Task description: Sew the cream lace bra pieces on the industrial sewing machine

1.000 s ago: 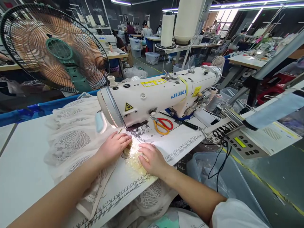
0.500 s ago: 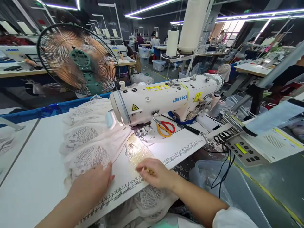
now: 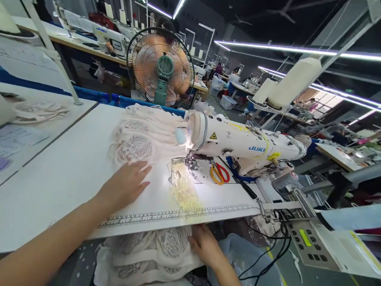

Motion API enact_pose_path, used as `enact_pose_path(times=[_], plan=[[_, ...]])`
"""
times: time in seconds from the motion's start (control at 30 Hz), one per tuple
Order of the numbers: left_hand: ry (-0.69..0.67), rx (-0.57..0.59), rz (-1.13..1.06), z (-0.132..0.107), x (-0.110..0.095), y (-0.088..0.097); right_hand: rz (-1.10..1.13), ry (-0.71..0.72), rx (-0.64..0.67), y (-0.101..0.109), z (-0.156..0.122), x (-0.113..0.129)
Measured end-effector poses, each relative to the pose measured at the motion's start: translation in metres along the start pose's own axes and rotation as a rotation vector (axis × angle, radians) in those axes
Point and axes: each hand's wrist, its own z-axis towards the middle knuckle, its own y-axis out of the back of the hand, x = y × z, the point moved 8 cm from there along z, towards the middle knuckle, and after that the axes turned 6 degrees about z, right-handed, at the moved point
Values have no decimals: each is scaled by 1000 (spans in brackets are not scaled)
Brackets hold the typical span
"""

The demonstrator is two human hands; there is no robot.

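My left hand (image 3: 128,183) lies at the near edge of a pile of cream lace bras (image 3: 139,145) on the white table, its fingers apart. Below the table's front edge, my right hand (image 3: 206,245) grips the side of another cream lace bra (image 3: 174,244) in my lap; some of its fingertips are hidden. The lap pieces show lace cups and plain bands. The pile's right end reaches the needle area of a white sewing machine (image 3: 235,139). A clear, yellowish plastic film (image 3: 183,184) lies on the table in front of the needle.
Red and orange-handled pliers (image 3: 219,172) and a black-handled tool (image 3: 247,188) lie by the machine bed. A ruler strip (image 3: 160,216) runs along the front edge. Behind stands a fan (image 3: 160,67). At lower right are a control box (image 3: 309,242), black cables and a plastic bin (image 3: 250,262).
My right hand has dropped from above the table's front edge to the bra in my lap. My left hand stays by the pile, fingers more spread. The view has turned left and tilted.
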Motion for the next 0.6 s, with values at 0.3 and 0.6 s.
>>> enact_pose_path(times=[0.3, 0.6], plan=[[-245, -14, -621, -99, -90, -22, 150, -25, 15, 13, -2, -5], [-149, 135, -856, -114, -95, -52, 316, 402, 83, 84, -63, 59]])
